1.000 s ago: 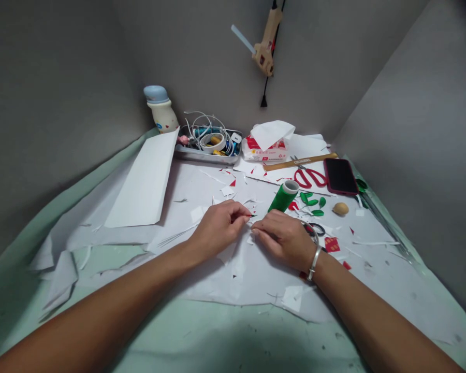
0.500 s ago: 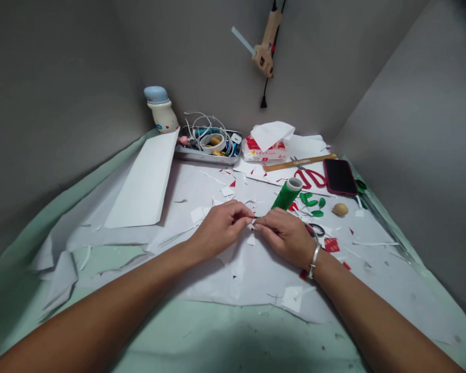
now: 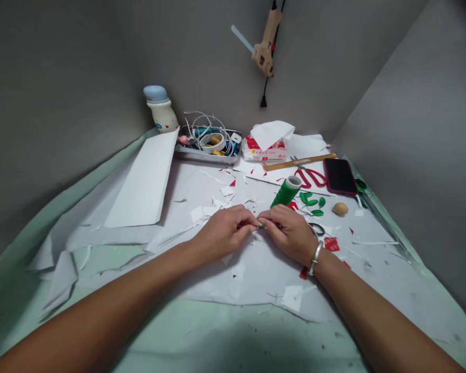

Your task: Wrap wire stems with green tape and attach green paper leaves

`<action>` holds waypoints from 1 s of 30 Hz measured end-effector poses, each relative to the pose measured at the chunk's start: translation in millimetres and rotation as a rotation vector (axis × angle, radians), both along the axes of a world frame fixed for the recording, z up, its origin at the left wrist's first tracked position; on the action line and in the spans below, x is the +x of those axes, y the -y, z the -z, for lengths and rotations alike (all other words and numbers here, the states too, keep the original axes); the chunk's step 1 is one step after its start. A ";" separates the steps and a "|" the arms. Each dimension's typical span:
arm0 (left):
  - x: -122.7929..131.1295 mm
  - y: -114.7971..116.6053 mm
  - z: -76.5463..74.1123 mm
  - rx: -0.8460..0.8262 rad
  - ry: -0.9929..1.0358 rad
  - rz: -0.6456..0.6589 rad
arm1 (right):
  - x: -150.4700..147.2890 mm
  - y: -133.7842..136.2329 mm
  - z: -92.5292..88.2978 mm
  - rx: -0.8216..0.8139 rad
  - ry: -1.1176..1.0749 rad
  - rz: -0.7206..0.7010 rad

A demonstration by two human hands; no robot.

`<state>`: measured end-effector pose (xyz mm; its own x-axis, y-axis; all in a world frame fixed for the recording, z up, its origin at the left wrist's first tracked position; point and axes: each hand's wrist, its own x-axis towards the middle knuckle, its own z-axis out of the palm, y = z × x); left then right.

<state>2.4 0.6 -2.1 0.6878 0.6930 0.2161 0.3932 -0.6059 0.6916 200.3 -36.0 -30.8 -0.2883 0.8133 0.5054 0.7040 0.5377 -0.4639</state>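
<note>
My left hand (image 3: 228, 231) and my right hand (image 3: 288, 231) meet over the paper-covered table, fingertips almost touching. Both are closed in a pinch on a tiny green-and-white piece (image 3: 260, 224), mostly hidden by the fingers. Its exact kind I cannot make out. Just behind my right hand, a spool of green thread (image 3: 286, 192) leans to the right. Several small green leaf shapes (image 3: 311, 203) lie to the right of the spool. Thin wires (image 3: 182, 234) lie beside my left wrist.
A metal tray (image 3: 207, 156) of spools and cord, a tissue pack (image 3: 264, 150), red-handled scissors (image 3: 311, 177) and a phone (image 3: 339, 176) stand along the back. A glue gun (image 3: 264, 54) hangs on the wall. Folded white card (image 3: 143, 181) lies left; paper scraps are scattered about.
Both hands have shifted slightly, the left one right and down, with the fingertips turned. The small white piece seen hanging below the fingers no longer shows there.
</note>
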 end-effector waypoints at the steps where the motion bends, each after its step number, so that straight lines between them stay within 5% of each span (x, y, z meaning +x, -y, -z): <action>1: -0.2 -0.7 -1.1 -0.027 0.030 -0.029 | -0.1 0.0 0.9 -0.014 0.011 -0.011; 7: -0.6 -3.5 1.0 -0.010 0.005 -0.204 | -5.0 7.1 -0.9 -0.003 0.096 -0.116; 15: 0.0 -0.1 5.4 0.059 -0.110 0.034 | -1.4 2.4 -2.2 0.045 0.034 -0.007; 21: -0.6 -3.0 -2.9 -0.104 0.066 -0.084 | -1.3 1.3 1.7 -0.040 0.056 -0.041; 25: -0.8 -3.9 -1.2 -0.044 0.026 -0.207 | -5.1 6.5 0.1 -0.026 0.113 -0.101; 30: -0.6 -1.8 4.9 0.077 -0.122 -0.079 | -4.9 6.8 -3.1 0.052 0.075 -0.072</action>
